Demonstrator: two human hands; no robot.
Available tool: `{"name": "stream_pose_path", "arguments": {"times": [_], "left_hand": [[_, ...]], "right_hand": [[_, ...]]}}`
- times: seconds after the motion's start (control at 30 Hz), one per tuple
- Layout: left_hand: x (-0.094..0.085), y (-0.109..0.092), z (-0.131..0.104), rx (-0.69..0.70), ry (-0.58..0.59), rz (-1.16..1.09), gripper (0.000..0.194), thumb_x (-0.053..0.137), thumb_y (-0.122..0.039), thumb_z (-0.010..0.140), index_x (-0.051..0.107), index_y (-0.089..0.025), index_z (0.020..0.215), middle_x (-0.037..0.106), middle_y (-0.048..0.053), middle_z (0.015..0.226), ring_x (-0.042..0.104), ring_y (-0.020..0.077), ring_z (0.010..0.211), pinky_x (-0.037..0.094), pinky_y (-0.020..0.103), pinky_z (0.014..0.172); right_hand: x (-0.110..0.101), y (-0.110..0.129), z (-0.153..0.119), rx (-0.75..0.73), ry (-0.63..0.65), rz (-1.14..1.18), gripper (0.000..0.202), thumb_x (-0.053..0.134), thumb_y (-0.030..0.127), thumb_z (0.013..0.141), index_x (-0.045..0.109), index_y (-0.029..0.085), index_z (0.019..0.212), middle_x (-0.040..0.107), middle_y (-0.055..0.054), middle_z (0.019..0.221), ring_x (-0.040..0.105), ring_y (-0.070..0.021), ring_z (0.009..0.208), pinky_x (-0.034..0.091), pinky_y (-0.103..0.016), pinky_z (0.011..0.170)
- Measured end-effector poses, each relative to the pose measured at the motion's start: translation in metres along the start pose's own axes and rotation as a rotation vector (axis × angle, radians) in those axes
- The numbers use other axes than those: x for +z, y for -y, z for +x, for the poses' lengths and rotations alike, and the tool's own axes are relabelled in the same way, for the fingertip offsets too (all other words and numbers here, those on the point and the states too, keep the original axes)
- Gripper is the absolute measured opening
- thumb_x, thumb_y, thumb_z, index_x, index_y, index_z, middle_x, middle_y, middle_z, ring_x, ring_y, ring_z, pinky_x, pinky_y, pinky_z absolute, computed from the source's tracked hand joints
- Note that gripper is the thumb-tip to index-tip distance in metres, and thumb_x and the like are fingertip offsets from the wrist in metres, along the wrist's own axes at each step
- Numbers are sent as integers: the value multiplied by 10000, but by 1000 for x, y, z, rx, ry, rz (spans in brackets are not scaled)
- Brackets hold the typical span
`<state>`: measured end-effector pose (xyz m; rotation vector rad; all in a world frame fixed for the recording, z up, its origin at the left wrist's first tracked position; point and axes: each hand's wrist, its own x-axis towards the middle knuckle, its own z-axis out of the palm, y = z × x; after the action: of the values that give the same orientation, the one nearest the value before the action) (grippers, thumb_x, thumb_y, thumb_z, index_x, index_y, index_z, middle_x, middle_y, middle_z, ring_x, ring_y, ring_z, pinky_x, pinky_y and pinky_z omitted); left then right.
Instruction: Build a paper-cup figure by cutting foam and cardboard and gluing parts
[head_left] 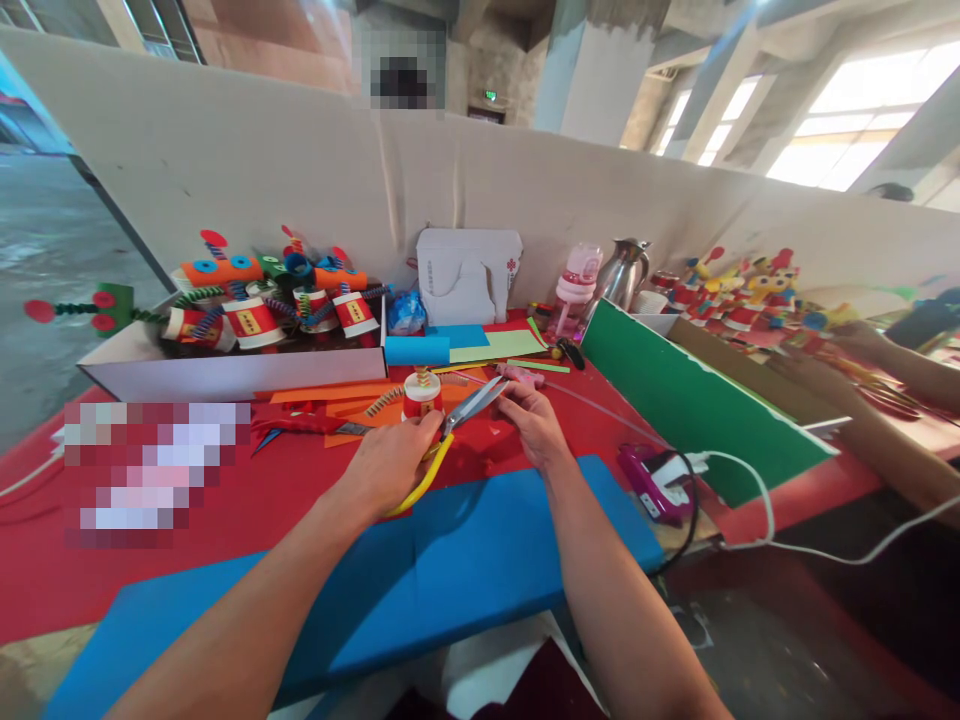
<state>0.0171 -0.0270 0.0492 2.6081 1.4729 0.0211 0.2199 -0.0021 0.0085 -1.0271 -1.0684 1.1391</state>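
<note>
My left hand (pixel 394 465) is closed round the yellow handle of a pair of scissors (pixel 472 402), whose blades point up to the right. Just behind that hand stands a red and white paper cup (pixel 421 397) with a folded paper strip on top and another folded strip (pixel 384 400) at its left. At the blade tips my right hand (pixel 531 418) has its fingers pinched together; what is between them is too small to make out. Both hands are above the red tabletop, behind a blue sheet (pixel 480 530).
A white box (pixel 247 372) of cup figures stands at the back left, red-handled scissors (pixel 300 422) before it. Behind lie coloured papers (pixel 495 347). On the right are a green-sided box (pixel 675 400), a purple device (pixel 654 487) with cables, and another person's arm (pixel 885 430).
</note>
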Motion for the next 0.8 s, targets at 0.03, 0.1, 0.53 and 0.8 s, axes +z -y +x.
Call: {"name": "stream_pose_path", "arguments": {"times": [0.03, 0.1, 0.53, 0.8], "left_hand": [[0, 0, 0, 0, -1, -4, 345, 368, -242, 919, 446, -169, 1247, 660, 145, 943, 666, 310, 867, 483, 377, 697], [0, 0, 0, -4, -1, -6, 341, 369, -253, 923, 446, -171, 1246, 661, 142, 944, 665, 296, 866, 482, 366, 708], [-4, -2, 0, -22, 50, -45, 352, 376, -155, 884, 453, -169, 1227, 666, 139, 930, 666, 301, 870, 478, 369, 723], [-2, -1, -1, -5, 21, -61, 320, 349, -234, 922, 472, -158, 1208, 663, 145, 903, 662, 317, 847, 473, 382, 701]], "right_hand": [[0, 0, 0, -1, 1, -4, 278, 804, 452, 567, 710, 223, 694, 641, 2, 687, 533, -132, 633, 461, -279, 650], [0, -1, 0, -5, 4, -7, 284, 806, 457, 563, 708, 225, 693, 644, 3, 693, 538, -133, 637, 464, -283, 657], [-1, -3, 1, 4, 22, 22, 291, 816, 449, 565, 714, 219, 710, 644, 5, 697, 535, -122, 629, 458, -271, 655], [-1, -2, 1, 10, 27, 33, 280, 818, 430, 571, 726, 217, 728, 652, 7, 706, 544, -117, 631, 457, -267, 656]]}}
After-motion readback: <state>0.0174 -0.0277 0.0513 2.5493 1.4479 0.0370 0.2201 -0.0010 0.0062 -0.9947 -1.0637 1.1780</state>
